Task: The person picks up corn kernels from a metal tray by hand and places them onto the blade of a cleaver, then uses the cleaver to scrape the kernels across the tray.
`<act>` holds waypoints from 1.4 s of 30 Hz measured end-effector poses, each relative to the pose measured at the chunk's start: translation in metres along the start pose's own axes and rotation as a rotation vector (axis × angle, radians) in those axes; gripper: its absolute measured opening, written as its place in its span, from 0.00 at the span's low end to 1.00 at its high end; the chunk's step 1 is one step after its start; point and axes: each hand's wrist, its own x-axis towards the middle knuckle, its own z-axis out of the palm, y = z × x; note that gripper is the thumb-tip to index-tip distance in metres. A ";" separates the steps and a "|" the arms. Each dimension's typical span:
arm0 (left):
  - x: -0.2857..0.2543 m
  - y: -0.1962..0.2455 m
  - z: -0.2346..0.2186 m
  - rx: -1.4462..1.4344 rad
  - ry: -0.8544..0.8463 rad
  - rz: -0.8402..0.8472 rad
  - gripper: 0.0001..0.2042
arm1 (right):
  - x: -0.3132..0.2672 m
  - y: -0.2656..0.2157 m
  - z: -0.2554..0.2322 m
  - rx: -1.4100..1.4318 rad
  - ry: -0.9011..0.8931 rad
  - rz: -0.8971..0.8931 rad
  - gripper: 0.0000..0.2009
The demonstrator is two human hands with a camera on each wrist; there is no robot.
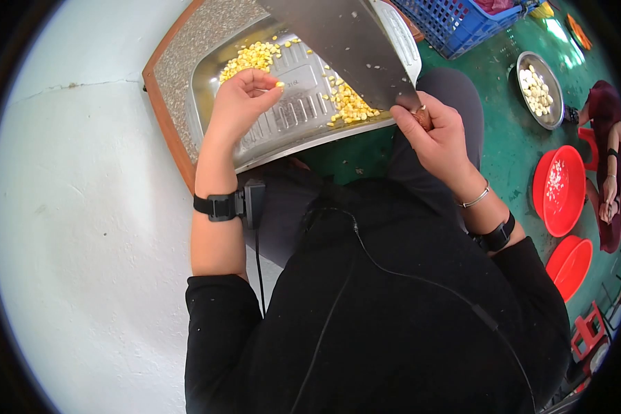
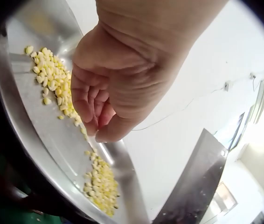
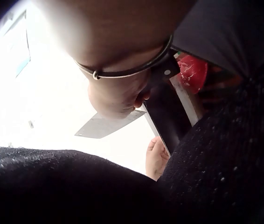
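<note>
My left hand [image 1: 245,103] pinches a small yellow kernel-like piece [image 1: 280,84] between thumb and fingertips, over a steel tray [image 1: 293,114]. In the left wrist view the thumb of the left hand [image 2: 118,93] meets the index finger, and the piece hardly shows. Loose pale-yellow pieces lie in two heaps in the tray: a far-left heap [image 1: 252,58] and a right heap [image 1: 348,103]. My right hand [image 1: 438,131] grips a large cleaver by its wooden handle [image 1: 422,119]. The broad cleaver blade [image 1: 345,48], flecked with bits, slants over the tray's right side.
The tray rests on a speckled board with a wooden edge [image 1: 169,131], beside a white wall [image 1: 83,207]. On the green floor to the right are a blue basket [image 1: 455,27], a steel bowl [image 1: 555,114] of pale pieces and red basins [image 1: 569,200]. Another person [image 1: 607,159] sits there.
</note>
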 end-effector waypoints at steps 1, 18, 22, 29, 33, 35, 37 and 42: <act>-0.005 0.007 0.002 -0.209 -0.033 0.008 0.07 | -0.001 -0.001 0.001 -0.002 -0.003 -0.002 0.09; -0.059 0.034 0.014 -0.617 -0.027 0.170 0.07 | -0.004 -0.024 0.010 -0.191 -0.112 -0.289 0.11; -0.063 0.031 0.011 -0.620 -0.057 0.201 0.08 | -0.006 -0.029 0.009 -0.246 -0.155 -0.265 0.11; -0.066 0.025 0.009 -0.681 -0.076 0.222 0.06 | -0.008 -0.028 0.010 -0.248 -0.198 -0.322 0.11; -0.070 0.020 0.006 -0.640 -0.096 0.178 0.11 | -0.010 -0.030 0.013 -0.239 -0.230 -0.253 0.12; -0.070 0.016 0.008 -0.627 -0.136 0.203 0.11 | -0.009 -0.033 0.015 -0.232 -0.239 -0.255 0.12; -0.072 0.017 0.007 -0.651 -0.136 0.192 0.10 | -0.007 -0.039 0.018 -0.255 -0.249 -0.283 0.12; -0.075 0.014 0.003 -0.691 -0.131 0.207 0.09 | -0.003 -0.040 0.023 -0.276 -0.274 -0.366 0.12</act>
